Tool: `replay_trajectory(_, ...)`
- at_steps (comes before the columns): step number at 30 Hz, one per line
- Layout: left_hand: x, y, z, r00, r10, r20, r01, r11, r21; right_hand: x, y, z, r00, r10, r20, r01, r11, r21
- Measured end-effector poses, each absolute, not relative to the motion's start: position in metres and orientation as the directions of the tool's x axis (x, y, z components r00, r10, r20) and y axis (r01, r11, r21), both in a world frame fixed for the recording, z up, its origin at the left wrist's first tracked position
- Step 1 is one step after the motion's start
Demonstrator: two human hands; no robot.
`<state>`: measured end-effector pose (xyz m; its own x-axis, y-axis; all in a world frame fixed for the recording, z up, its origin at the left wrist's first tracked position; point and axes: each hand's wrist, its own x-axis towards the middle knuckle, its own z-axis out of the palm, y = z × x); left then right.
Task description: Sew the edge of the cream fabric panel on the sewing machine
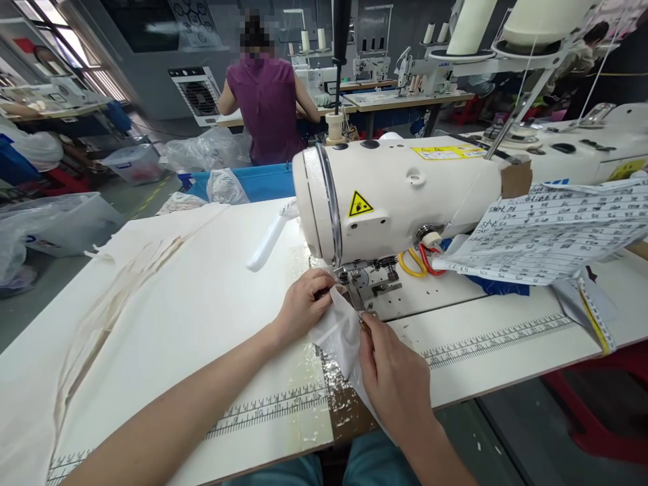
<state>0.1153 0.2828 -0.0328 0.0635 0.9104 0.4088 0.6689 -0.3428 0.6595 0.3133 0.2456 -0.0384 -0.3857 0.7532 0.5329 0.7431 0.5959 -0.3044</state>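
Observation:
A piece of thin white fabric [340, 331] lies under the head of a white sewing machine [405, 196] and hangs over the table's front edge. My left hand [308, 300] is closed on the fabric's upper edge, just left of the presser foot area [357, 277]. Close to the same spot, my right hand [397, 364] pinches a slim metal piece [362, 320], whose kind I cannot make out. The fabric runs down beside the right fingers. The needle itself is hidden by the machine head and my hands.
Cream fabric strips [116, 310] lie on the left of the white table [202, 297]. Yellow-and-red-handled scissors [418, 262] rest behind the needle area. A handwritten sheet [551, 229] and a tape measure [593, 317] are at right. A person in purple [263, 101] sits ahead, facing away.

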Motion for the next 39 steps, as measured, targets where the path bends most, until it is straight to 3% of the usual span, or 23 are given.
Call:
replay_trajectory(8, 0.114, 0.282, -0.036, 0.094, 0.901, 0.423, 0.701, -0.362, 0.615, 0.31, 0.246, -0.038, -0.388, 0.748, 0.538, 0.763, 0.588, -0.267)
replay_trajectory(18, 0.116, 0.287, -0.038, 0.205, 0.825, 0.526, 0.833, -0.43, 0.35, 0.308, 0.245, -0.043, -0.391, 0.725, 0.568, 0.778, 0.59, -0.218)
replay_trajectory(20, 0.115, 0.287, -0.038, 0.203, 0.833, 0.514, 0.826, -0.428, 0.367, 0.307, 0.244, -0.044, -0.387, 0.72, 0.576, 0.78, 0.589, -0.213)
replay_trajectory(28, 0.11, 0.287, -0.035, 0.109, 0.918, 0.382, 0.699, -0.344, 0.627, 0.304, 0.243, -0.044, -0.351, 0.758, 0.55, 0.81, 0.54, -0.228)
replay_trajectory(39, 0.108, 0.288, -0.039, 0.04, 0.931, 0.362, 0.664, -0.296, 0.687, 0.304, 0.245, -0.044, -0.32, 0.768, 0.555, 0.779, 0.547, -0.307)
